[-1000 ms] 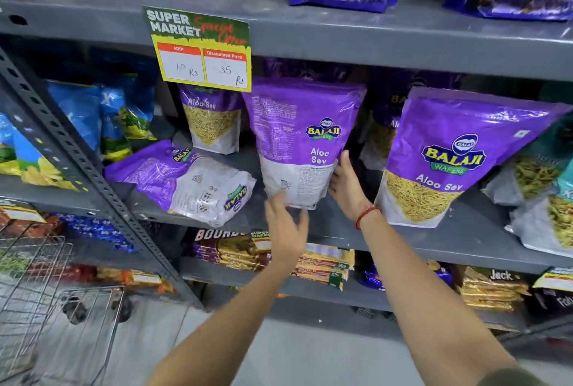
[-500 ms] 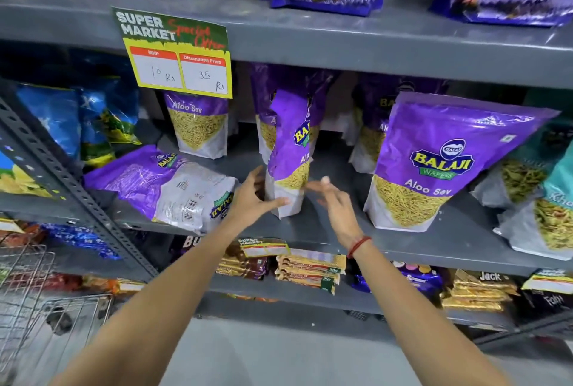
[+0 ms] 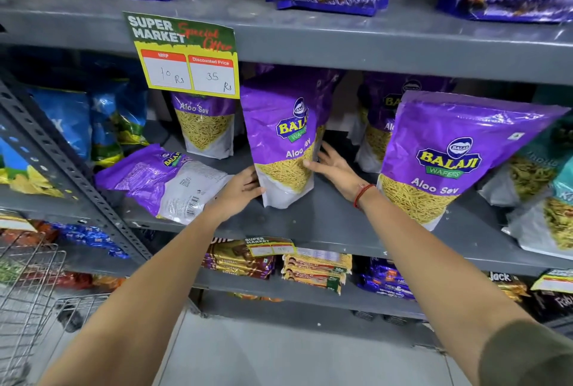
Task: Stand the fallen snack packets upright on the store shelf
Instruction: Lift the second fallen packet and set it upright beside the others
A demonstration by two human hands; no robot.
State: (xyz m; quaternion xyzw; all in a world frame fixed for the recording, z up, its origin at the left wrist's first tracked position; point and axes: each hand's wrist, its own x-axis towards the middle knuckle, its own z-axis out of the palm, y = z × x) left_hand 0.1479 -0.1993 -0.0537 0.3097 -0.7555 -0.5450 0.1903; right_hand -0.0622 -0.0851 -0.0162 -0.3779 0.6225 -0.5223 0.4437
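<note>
A purple Aloo Sev packet (image 3: 280, 140) stands upright on the grey middle shelf (image 3: 335, 221), front label facing me. My left hand (image 3: 238, 190) presses its lower left edge and my right hand (image 3: 333, 165) holds its right side, so the packet sits between both hands. To the left, another purple packet (image 3: 167, 182) lies flat on its face, barcode side up. A large Aloo Sev packet (image 3: 449, 159) stands to the right, leaning slightly. More upright packets stand behind, one under the price sign (image 3: 203, 128).
A yellow and green price sign (image 3: 183, 55) hangs from the upper shelf edge. Blue snack bags (image 3: 93, 120) fill the left bay beyond a slotted upright post (image 3: 62, 162). Biscuit packs (image 3: 316, 271) lie on the lower shelf. A wire trolley (image 3: 28, 302) stands at bottom left.
The packet between my hands has been turned from back side and edge-on to front-facing and set upright on the shelf. Both hands now grip its lower sides.
</note>
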